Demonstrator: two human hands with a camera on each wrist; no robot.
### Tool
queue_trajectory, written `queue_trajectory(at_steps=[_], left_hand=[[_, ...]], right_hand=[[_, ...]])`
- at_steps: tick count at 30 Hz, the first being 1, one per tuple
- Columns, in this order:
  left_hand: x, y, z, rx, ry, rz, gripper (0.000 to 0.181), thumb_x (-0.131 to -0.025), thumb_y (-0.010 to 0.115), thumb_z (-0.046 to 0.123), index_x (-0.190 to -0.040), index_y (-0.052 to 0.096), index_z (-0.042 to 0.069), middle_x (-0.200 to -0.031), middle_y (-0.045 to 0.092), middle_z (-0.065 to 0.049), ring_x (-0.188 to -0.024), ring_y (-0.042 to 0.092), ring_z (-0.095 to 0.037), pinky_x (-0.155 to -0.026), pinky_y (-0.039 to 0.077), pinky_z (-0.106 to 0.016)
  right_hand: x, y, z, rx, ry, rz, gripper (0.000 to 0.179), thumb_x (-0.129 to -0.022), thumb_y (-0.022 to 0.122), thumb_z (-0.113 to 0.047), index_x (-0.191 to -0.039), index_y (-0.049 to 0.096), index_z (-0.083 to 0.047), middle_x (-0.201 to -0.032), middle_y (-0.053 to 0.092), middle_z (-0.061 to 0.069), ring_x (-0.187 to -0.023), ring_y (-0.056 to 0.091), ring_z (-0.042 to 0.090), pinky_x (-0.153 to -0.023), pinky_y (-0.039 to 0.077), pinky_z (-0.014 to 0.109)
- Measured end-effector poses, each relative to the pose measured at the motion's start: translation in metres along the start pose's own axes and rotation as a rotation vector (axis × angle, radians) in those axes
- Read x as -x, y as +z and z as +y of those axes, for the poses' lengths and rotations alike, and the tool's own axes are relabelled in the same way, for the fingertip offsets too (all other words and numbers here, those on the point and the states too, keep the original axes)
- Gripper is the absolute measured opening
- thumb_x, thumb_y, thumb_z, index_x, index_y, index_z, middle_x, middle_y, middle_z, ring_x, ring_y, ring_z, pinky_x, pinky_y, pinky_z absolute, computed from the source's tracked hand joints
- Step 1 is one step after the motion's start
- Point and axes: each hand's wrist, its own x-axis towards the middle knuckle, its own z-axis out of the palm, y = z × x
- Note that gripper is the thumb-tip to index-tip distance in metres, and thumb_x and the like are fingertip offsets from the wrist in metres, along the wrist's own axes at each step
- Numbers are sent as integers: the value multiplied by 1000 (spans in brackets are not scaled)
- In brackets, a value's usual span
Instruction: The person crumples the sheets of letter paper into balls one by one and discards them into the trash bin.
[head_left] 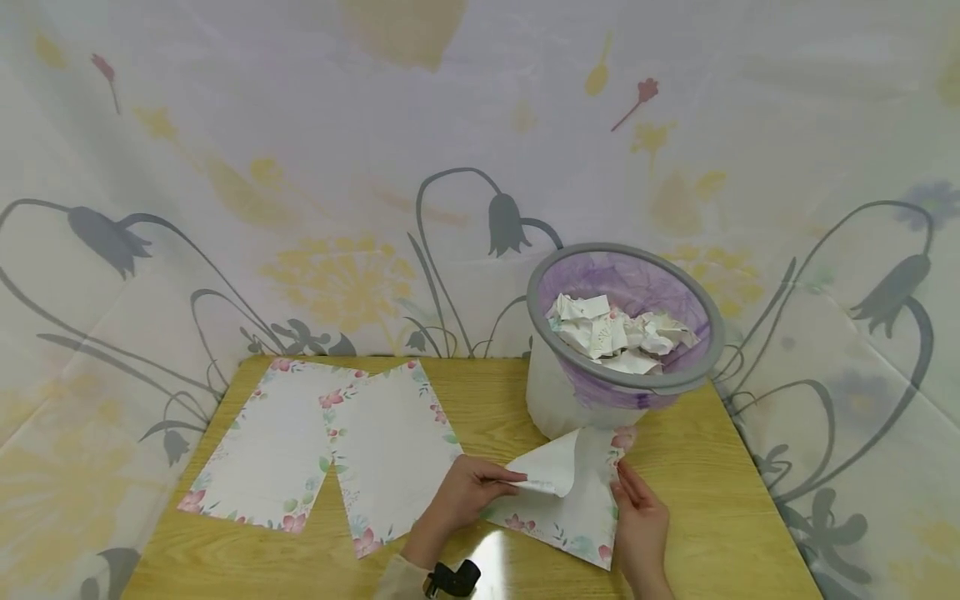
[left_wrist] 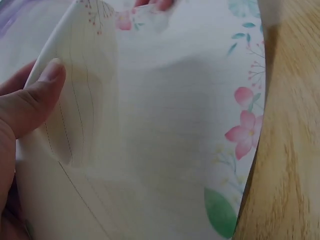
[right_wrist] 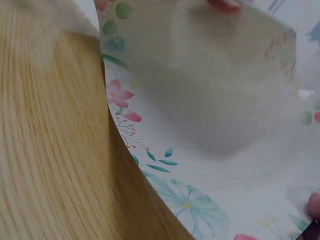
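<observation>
A sheet of floral-bordered paper (head_left: 573, 521) lies between the two hands, low in the head view. My left hand (head_left: 465, 496) pinches its left part, which is lifted and curled over to the right. In the left wrist view, the thumb of the left hand (left_wrist: 30, 105) presses on the fold, and faint ruled lines show on the paper (left_wrist: 170, 115). My right hand (head_left: 643, 521) holds the right edge between thumb and fingers. The right wrist view shows the bowed sheet (right_wrist: 210, 175) and only a fingertip of the right hand (right_wrist: 314, 204).
Just behind the held sheet stands a white wastebasket with a grey rim (head_left: 715, 325) and a purple liner; crumpled paper (head_left: 607, 329) lies inside. Two more floral sheets, one at far left (head_left: 270, 442) and one overlapping it (head_left: 397, 442), lie flat on the wooden table (head_left: 712, 517).
</observation>
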Motion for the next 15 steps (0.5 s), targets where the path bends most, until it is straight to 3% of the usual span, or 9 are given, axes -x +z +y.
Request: queue_trajectory(at_steps=[3,5,10,15], left_hand=[[1,1,-4,-57,-46,-3,17,-82,78,3,-100,79,2,-92,76,-8,-82,71,-10,-68,56,-21],[2,3,-16,-90,-57,-7,18,-84,78,8,-101,80,7,-93,76,-3,-80,70,-8,-66,54,-20],[4,5,-20,-150,-33,11,17,-85,78,10,-102,80,9,-93,76,-3,-74,70,-12,-62,52,-20],[3,7,-21,-166,-1,49,16,-84,79,9,-100,81,10,-94,76,-3,-84,70,-8,-71,55,-21]], right_hand=[[8,7,-6,20,66,-32,40,-97,62,0,-136,56,6,-117,67,-10,-97,60,-9,-82,49,9],[15,15,-8,38,75,-65,38,-96,63,1,-133,58,7,-119,68,-1,-97,60,-8,-81,50,11],[25,33,-6,134,-8,-169,27,-96,62,4,-122,67,7,-121,68,16,-102,59,-5,-82,50,12],[31,41,-6,147,-18,-301,29,-100,57,-1,-128,66,1,-132,62,15,-112,56,-1,-90,46,13]])
